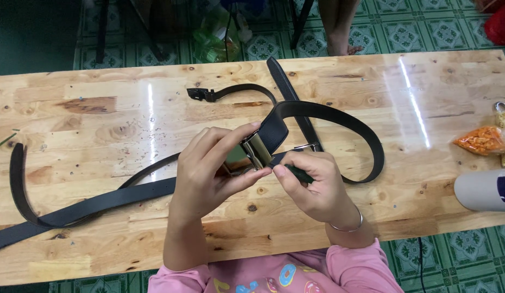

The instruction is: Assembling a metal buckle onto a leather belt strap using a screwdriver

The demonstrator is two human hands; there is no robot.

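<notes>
a long wooden tabletop (100,125) of jointed pale planks with dark knots fills most of the view, glossy enough to carry two bright streaks of reflected light. small dark specks lie scattered near its middle. beneath and beyond it runs a floor (404,32) of green patterned tiles; a bare foot (342,48) of another person stands just past the far edge, beside dark furniture legs. at the right end of the tabletop sit a clear bag of orange snacks (483,140), a small padlock (502,108) just behind it, and a white cylinder (483,190) lying on its side at the near right edge.

a black belt (328,116) loops across the centre right, its strap smooth and matte, curving out in a wide arc and back toward the hands. its metal buckle (256,149), a shiny silver-gold rectangular block, is lifted just above the tabletop in the middle. the left hand (209,173) is closed around the buckle, fingers curled over the top and thumb pressing from below. the right hand (312,187) is closed, pinching a dark green tool (298,172) whose tip meets the buckle's near edge; a thin bracelet (347,227) circles that wrist. a second black belt (79,209) lies flat on the left, curling up at the far left end. a short strap piece with a black clasp (201,94) rests behind the hands. pink sleeves show at the bottom.
</notes>
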